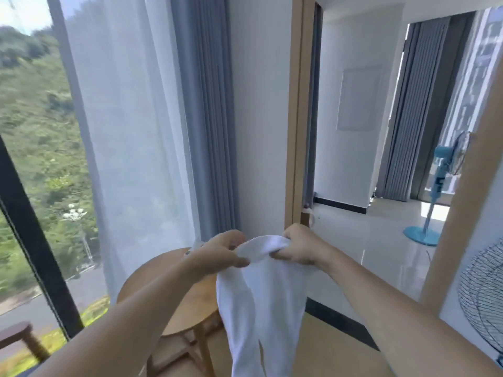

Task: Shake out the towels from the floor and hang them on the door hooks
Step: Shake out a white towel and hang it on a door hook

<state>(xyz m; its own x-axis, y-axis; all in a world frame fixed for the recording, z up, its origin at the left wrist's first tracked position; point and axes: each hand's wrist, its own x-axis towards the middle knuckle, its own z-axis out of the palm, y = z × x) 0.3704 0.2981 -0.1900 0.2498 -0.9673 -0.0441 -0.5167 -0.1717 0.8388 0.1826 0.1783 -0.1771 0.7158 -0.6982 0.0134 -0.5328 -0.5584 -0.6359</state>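
Two hands hold one white towel (258, 308) in front of us: our left hand (220, 253) pinches its top edge between thumb and fingers, our right hand (299, 247) is clenched round the bunched edge just beside it. Item hangs from both grips straight down toward 6 o'clock, its lower end cut off by the frame. Behind it, at 7 o'clock, one round wooden stool (174, 289). At 3 o'clock, one wire fan guard (484, 295). Farther, at 10 o'clock, sheer curtain (130, 118) with grey drape (206, 104) and window. At 12 o'clock, wooden door frame (295, 118). Farthest, at 2 o'clock, one blue pedestal fan (432, 197).
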